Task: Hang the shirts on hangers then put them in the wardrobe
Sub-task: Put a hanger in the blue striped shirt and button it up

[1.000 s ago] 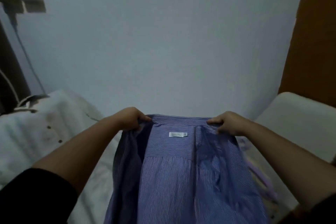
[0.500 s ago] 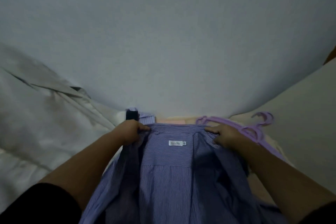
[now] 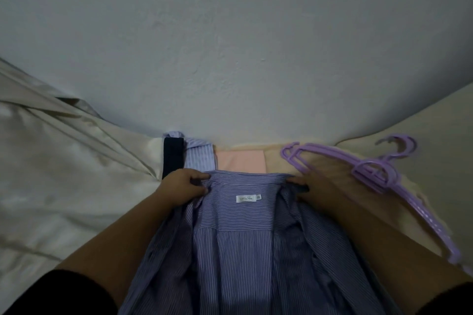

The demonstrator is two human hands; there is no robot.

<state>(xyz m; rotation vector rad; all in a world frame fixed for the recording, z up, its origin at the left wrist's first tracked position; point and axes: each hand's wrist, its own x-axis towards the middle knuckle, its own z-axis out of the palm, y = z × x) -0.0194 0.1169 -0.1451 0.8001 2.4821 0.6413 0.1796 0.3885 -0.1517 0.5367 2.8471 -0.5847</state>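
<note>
A blue striped shirt [image 3: 238, 243] hangs open in front of me, its inside and white neck label facing up. My left hand [image 3: 183, 185] grips the left end of its collar. My right hand [image 3: 314, 186] grips the right end of the collar. Several purple plastic hangers [image 3: 378, 174] lie stacked on the bed just right of my right hand. Behind the collar, against the wall, lie a pale striped shirt [image 3: 198, 158], a dark garment [image 3: 173, 155] and a pink one [image 3: 240, 160].
A cream bedsheet [image 3: 435, 135] covers the bed on the right. Rumpled white bedding [image 3: 64, 161] fills the left side. A plain pale wall [image 3: 230, 46] rises straight ahead. No wardrobe is in view.
My view has tipped downward, bringing the hangers and the folded garments by the wall into sight. Both hands keep their hold on the collar, which now sits lower, over the bed.
</note>
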